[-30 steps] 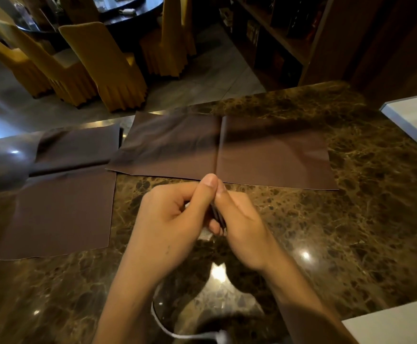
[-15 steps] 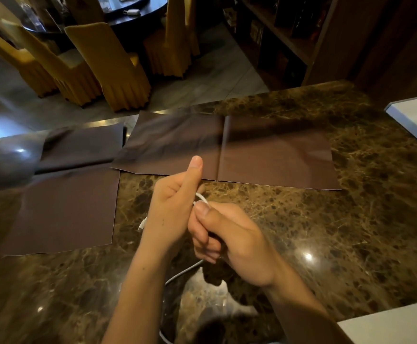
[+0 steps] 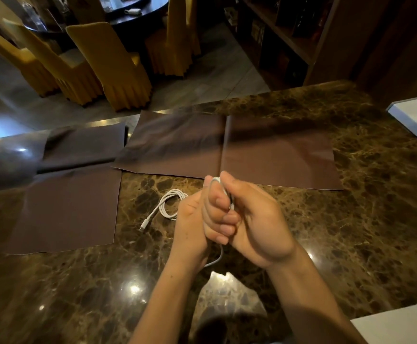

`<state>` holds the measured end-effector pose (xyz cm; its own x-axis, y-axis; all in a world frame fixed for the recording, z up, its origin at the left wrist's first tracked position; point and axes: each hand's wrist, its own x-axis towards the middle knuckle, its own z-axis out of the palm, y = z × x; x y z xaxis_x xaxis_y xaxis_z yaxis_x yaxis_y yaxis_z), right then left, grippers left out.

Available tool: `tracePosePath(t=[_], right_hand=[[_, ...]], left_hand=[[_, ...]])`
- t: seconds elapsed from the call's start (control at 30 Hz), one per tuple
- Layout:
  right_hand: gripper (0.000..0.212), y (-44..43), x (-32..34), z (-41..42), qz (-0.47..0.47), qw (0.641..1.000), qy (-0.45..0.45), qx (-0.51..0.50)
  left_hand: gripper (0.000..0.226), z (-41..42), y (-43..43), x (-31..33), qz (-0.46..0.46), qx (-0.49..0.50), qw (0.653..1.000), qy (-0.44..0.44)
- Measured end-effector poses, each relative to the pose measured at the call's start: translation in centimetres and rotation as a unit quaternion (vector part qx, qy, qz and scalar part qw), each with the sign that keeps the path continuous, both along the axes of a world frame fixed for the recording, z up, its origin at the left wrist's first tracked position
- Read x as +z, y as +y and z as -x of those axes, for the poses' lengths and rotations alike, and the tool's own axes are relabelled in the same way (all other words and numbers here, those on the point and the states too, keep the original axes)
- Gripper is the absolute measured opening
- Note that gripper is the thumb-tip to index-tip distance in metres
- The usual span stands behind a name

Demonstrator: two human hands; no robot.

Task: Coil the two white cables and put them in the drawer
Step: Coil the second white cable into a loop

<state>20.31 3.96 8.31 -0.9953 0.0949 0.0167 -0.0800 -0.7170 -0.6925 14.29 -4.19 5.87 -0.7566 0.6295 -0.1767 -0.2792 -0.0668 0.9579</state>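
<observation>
Head cam: we see left hand (image 3: 190, 219) & right hand (image 3: 259, 224), fingers clamped on the 2nd white cable (image 3: 221, 255) above the desk (image 3: 351, 219); 1st cable (image 3: 163, 208) lies coiled just left. Risk, we reckon: springy loops pop open if either grip slackens.

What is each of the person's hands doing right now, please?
Left hand: closed, grip on the white cable held between both hands.
Right hand: closed, fingers curled round the same cable.
</observation>
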Motion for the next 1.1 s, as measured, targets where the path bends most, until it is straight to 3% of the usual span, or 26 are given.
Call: tracePosePath(t=[0.27, 0.37, 0.63, 1.1], right_hand=[[0.04, 0.8, -0.2, 1.1, 0.023, 0.999, 0.023, -0.004], [0.038, 1.2, 0.1, 1.5, 0.017, 0.999, 0.019, -0.034], [0.04, 2.6, 0.3, 1.8, 0.009, 0.997, 0.015, -0.081], [0.039, 3.1, -0.3, 2.0, 0.095, 0.989, -0.02, -0.11]], left_hand=[[0.071, 0.7, -0.2, -1.6, -0.023, 0.024, 0.996, 0.086], [0.06, 0.3, -0.4, -1.3, -0.018, 0.031, 0.991, 0.13], [0.047, -0.4, -1.2, -0.7, 0.1, 0.007, 0.963, 0.252], [0.041, -1.1, -1.4, -0.5, 0.213, -0.086, 0.924, 0.305]])
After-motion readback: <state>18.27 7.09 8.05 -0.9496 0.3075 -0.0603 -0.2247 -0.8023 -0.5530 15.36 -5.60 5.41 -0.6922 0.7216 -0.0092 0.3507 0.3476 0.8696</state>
